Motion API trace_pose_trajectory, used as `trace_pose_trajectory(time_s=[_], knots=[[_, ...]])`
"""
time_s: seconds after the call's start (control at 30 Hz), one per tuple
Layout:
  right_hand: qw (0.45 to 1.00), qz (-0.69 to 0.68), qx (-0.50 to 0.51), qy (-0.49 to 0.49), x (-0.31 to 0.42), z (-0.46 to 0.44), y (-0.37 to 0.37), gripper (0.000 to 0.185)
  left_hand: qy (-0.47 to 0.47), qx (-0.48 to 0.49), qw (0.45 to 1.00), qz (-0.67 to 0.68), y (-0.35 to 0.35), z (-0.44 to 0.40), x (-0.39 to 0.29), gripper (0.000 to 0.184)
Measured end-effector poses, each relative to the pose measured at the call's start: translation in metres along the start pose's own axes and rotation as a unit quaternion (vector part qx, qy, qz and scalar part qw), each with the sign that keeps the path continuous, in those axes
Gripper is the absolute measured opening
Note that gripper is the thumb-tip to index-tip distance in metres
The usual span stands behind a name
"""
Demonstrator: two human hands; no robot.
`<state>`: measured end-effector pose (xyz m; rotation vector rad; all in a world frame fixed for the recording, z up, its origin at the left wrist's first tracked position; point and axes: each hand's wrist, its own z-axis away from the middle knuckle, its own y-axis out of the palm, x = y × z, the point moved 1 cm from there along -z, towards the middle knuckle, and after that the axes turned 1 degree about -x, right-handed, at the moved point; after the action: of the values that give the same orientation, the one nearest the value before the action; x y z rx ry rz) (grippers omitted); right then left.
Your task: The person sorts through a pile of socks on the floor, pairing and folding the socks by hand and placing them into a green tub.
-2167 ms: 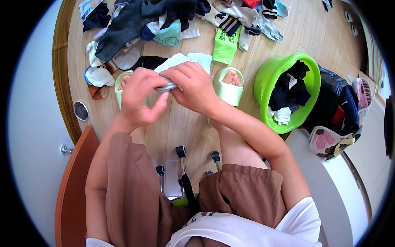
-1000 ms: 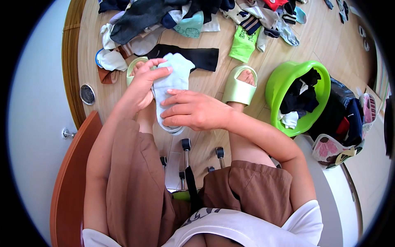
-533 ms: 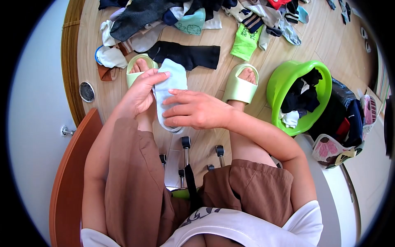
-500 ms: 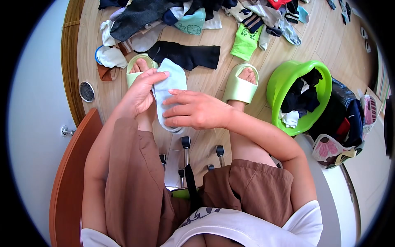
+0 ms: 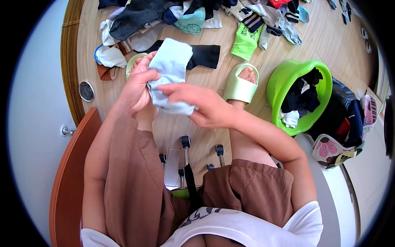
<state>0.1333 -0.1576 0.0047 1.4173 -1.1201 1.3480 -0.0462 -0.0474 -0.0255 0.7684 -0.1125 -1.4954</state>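
Observation:
A light blue sock (image 5: pixel 170 61) is held up in front of my lower legs, its upper end flat and its lower end bunched. My left hand (image 5: pixel 140 88) grips its left edge, thumb on top and fingers behind. At the sock's lower part, my right hand (image 5: pixel 205 105) has its index finger across the fabric and the rest of the hand closed around the end, slightly blurred. Just behind the sock, a black sock (image 5: pixel 205 55) lies on the floor, partly covered.
A heap of mixed socks (image 5: pixel 144 18) spreads across the floor ahead, with a bright green sock (image 5: pixel 246 41) at its near side. A green basin (image 5: pixel 277 90) holding dark and white socks stands at right, beside a patterned bag (image 5: pixel 329 150). Chair casters (image 5: pixel 186 142) sit below.
The sock's lower end has been folded upward, and its upper end has shifted up and right. My right hand has moved slightly right, its fingers curling from flat to closed.

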Motion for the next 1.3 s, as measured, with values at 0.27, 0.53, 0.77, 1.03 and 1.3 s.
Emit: trace_pose_trajectory(time_s=[0.27, 0.53, 0.77, 1.03, 1.3], knots=[[0.976, -0.062, -0.135, 0.161, 0.003, -0.02, -0.011, 0.023, -0.03, 0.082, 0.996, 0.0, 0.003, 0.003, 0.005, 0.072], [0.949, -0.002, -0.235, 0.211, 0.002, -0.022, -0.019, 0.025, -0.047, 0.095, 0.994, 0.022, 0.004, 0.005, 0.006, 0.073], [0.945, 0.17, -0.24, 0.144, -0.016, -0.021, -0.032, 0.058, -0.054, 0.112, 0.992, 0.024, 0.005, 0.009, 0.006, 0.071], [0.932, -0.135, -0.08, 0.328, -0.01, -0.023, -0.053, 0.063, -0.076, 0.128, 0.988, -0.035, 0.029, 0.018, 0.0, 0.058], [0.969, 0.149, -0.149, 0.132, -0.004, -0.021, -0.041, 0.043, -0.083, -0.039, 0.974, -0.208, 0.021, 0.003, 0.013, 0.04]])
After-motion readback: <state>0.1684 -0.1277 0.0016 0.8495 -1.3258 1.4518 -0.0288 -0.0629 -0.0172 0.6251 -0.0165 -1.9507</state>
